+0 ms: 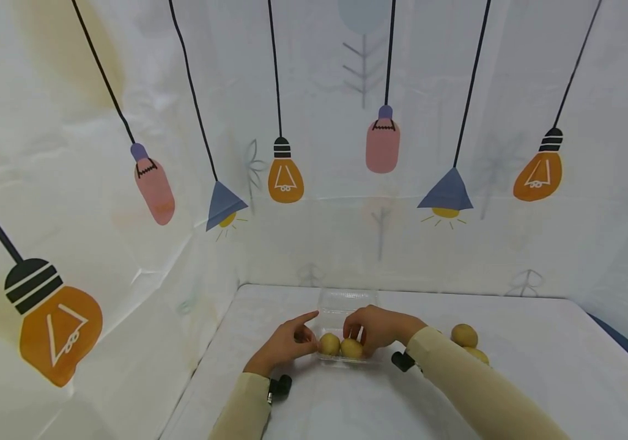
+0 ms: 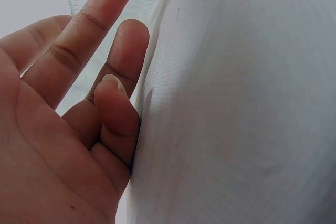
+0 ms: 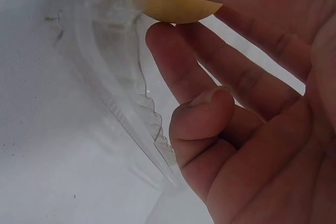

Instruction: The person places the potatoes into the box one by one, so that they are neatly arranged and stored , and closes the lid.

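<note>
A clear plastic clamshell box (image 1: 347, 360) lies on the table with its lid raised toward the back wall. Two round yellow-brown potatoes sit side by side in it, a left potato (image 1: 329, 344) and a right potato (image 1: 352, 348). My right hand (image 1: 382, 327) reaches into the box from the right. In the right wrist view, its thumb and fingertips pinch a spotted potato (image 3: 181, 3), partly hidden by the hand. At the box's left side is my left hand (image 1: 286, 342), thumb and index finger spread by the edge. The left wrist view shows its other fingers loosely bent.
More potatoes (image 1: 465, 335) lie on the white table (image 1: 347, 409), right of the box and partly behind my right forearm. White sheets (image 1: 314, 238) printed with lamps enclose the table at the back and left.
</note>
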Demonstrator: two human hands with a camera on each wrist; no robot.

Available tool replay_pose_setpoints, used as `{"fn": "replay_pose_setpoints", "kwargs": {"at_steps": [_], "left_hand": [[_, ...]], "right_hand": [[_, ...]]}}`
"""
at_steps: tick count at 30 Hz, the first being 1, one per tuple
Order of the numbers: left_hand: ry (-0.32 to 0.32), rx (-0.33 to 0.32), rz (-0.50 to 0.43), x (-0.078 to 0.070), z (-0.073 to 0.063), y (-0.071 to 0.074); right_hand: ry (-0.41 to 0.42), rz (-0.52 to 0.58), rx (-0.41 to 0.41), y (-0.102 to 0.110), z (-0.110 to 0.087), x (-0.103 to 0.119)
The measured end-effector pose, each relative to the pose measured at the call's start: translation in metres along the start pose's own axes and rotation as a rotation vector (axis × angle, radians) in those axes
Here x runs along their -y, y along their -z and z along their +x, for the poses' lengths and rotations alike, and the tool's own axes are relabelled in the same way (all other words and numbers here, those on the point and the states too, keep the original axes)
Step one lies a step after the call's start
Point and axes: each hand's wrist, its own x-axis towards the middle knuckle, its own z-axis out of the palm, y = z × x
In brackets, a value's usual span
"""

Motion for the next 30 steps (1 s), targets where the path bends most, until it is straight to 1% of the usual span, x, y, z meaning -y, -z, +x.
{"fn": "replay_pose_setpoints", "kwargs": {"at_steps": [7,13,22,27,30], "left_hand": [[0.003,0.003,-0.007,0.0019,0.0001,-0.0002],[-0.010,0.003,-0.005,0.0014,0.0003,-0.0005],[0.002,0.000,-0.018,0.0013,-0.0001,-0.0011],[0.015,0.003,-0.002,0.0009,-0.0006,-0.0004],[0.009,0.003,0.007,0.0013,0.0000,0.0002]], "right_hand": [[0.008,-0.009,0.007,-0.0002,0.0016,-0.0016],[0.020,0.027,0.018,0.0012,0.0006,-0.0008],[0.016,0.024,-0.002,-0.0004,0.0016,-0.0044],[0.018,0.017,-0.012,-0.0007,0.0012,-0.0051],[0.020,0.001,-0.024,0.0008,-0.0003,-0.0035]]}}
